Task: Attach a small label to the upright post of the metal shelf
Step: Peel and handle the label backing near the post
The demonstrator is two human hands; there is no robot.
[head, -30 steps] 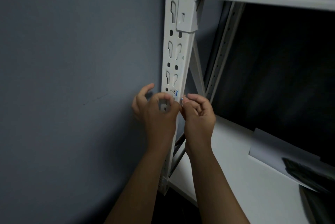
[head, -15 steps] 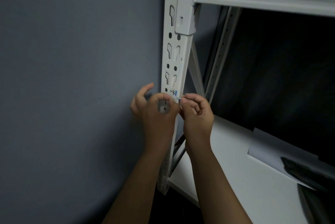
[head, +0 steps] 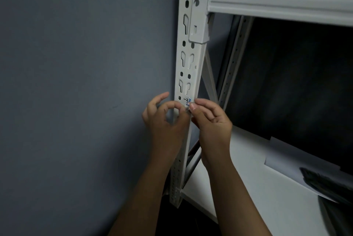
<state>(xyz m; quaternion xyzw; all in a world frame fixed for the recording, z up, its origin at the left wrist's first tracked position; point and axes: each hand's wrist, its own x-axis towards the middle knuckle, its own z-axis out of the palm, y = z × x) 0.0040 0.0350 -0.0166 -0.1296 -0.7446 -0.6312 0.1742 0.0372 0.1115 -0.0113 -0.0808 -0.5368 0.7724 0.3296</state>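
A white metal upright post [head: 188, 58] with keyhole slots runs down the middle of the view. A small white label [head: 187, 101] with black writing and a blue edge lies against the post's front face at hand height. My left hand [head: 166, 121] is in front of the post, thumb and forefinger curled into a ring and pinching the label's lower left. My right hand [head: 210, 119] comes from the right and pinches the label's lower right corner with curled fingertips. The lower part of the label is hidden behind my fingers.
A grey wall [head: 86, 82] fills the left. A white shelf beam [head: 277, 0] crosses the top right; a white shelf board [head: 248, 188] lies below with a paper sheet [head: 286, 159] and a dark object [head: 328, 182]. Behind are a diagonal brace and a rear post [head: 235, 60].
The view has tilted a little, so the post's bracket sits higher in frame. Both hands stay at the label in nearly the same pose.
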